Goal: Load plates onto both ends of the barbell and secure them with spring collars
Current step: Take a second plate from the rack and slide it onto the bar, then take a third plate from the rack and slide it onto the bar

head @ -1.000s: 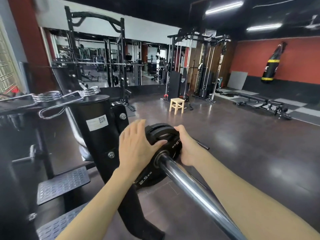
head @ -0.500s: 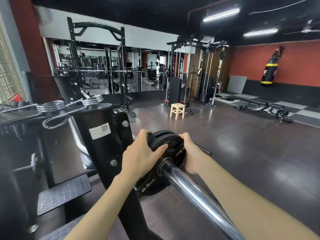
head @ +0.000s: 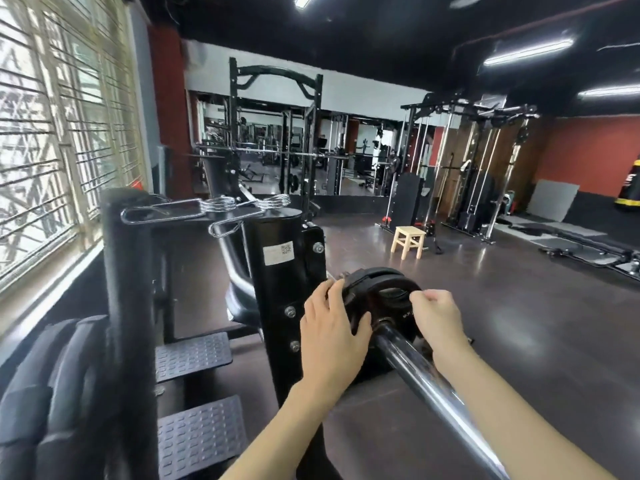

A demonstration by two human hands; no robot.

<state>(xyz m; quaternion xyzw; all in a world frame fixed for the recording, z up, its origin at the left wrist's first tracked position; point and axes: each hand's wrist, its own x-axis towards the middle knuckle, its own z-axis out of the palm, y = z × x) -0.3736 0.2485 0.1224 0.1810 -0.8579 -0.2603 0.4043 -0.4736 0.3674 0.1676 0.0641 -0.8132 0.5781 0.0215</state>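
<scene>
An indoor gym with a dark rubber floor (head: 450, 306) and a black ceiling lit by strip lights (head: 526, 51). Black power racks (head: 277, 133) and a cable machine (head: 478, 168) stand before a mirrored wall, and a punching bag (head: 628, 192) hangs by a red wall. Nearby are a barbell (head: 426, 379) loaded with a weight plate (head: 384, 299), spring collars (head: 221, 204), and a barred window (head: 52, 133).

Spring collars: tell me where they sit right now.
In the head view, left of centre, the spring collars lie atop the black upright post, up-left of the plate both hands grip.
</scene>
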